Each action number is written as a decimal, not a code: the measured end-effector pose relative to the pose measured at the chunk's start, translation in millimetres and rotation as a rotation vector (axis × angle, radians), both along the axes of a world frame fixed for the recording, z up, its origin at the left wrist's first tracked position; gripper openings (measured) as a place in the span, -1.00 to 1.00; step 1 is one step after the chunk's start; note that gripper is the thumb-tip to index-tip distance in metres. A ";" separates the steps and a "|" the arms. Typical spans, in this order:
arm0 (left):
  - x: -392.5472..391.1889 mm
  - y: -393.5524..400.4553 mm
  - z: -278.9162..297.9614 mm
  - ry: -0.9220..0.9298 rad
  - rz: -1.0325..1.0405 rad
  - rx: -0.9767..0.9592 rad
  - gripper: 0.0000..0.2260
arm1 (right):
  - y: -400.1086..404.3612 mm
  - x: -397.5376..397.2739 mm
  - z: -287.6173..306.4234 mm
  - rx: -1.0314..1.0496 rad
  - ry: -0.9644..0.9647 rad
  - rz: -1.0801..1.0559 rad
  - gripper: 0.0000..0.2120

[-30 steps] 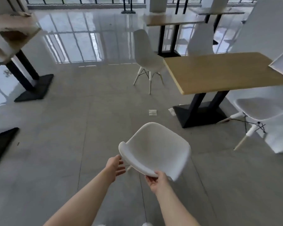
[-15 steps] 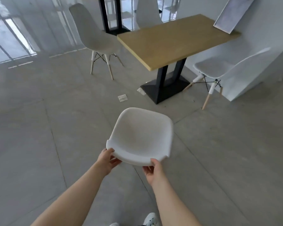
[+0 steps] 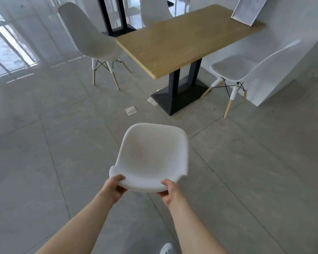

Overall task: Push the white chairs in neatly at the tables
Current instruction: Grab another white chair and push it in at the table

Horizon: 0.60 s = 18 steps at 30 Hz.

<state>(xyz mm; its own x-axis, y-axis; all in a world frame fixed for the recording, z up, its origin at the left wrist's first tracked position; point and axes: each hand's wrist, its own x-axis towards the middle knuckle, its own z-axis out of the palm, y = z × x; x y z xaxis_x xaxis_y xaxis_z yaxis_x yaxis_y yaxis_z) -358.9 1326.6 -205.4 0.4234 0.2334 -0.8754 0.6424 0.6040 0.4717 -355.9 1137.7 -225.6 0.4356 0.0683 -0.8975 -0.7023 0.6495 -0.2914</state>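
Observation:
A white chair (image 3: 152,154) is right in front of me, seen from above, its seat facing the wooden table (image 3: 182,39). My left hand (image 3: 114,187) grips the left end of its backrest rim. My right hand (image 3: 168,192) grips the right end of the same rim. The chair's legs are hidden under its shell. Another white chair (image 3: 89,36) stands at the table's left side, and a third white chair (image 3: 246,65) stands at the table's right, by the white wall.
The table rests on a black pedestal base (image 3: 180,94). Two scraps of paper (image 3: 131,110) lie on the grey tiled floor near that base. A framed board (image 3: 248,10) leans at the table's far right corner. My white shoe (image 3: 166,248) shows at the bottom.
My left hand has closed onto the backrest rim, which it was only near a second ago. The chair has turned to face the table, and the table is closer and more centred.

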 end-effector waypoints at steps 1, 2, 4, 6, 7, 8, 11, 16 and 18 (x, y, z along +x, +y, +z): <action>1.5 -10.3 1.1 -0.009 0.005 -0.011 -0.68 | -10.2 5.6 1.3 -0.028 -0.004 -0.006 -0.72; 2.9 -21.1 1.7 -0.020 0.009 -0.026 -0.69 | -21.4 11.1 3.2 -0.054 -0.008 -0.007 -0.71; 10.5 -48.6 3.6 -0.046 0.008 -0.061 -0.68 | -49.8 24.4 6.6 -0.107 -0.015 0.008 -0.76; 21.0 -73.3 5.2 -0.056 0.003 -0.086 -0.67 | -75.3 38.7 10.2 -0.144 -0.014 0.023 -0.80; 27.3 -84.4 6.2 -0.056 0.003 -0.098 -0.68 | -86.9 45.8 11.6 -0.157 -0.009 0.028 -0.82; 34.5 -93.8 6.9 -0.055 0.002 -0.108 -0.68 | -96.8 52.9 12.9 -0.171 -0.003 0.034 -0.83; 60.2 -115.1 8.3 -0.054 -0.012 -0.120 -0.66 | -120.8 75.7 16.4 -0.195 0.006 0.040 -0.81; 116.3 -147.6 11.7 -0.072 -0.050 -0.129 -0.69 | -153.5 129.6 21.7 -0.216 -0.004 0.043 -0.82; 141.1 -162.5 12.3 -0.071 -0.058 -0.144 -0.68 | -169.0 153.5 21.7 -0.233 -0.001 0.039 -0.84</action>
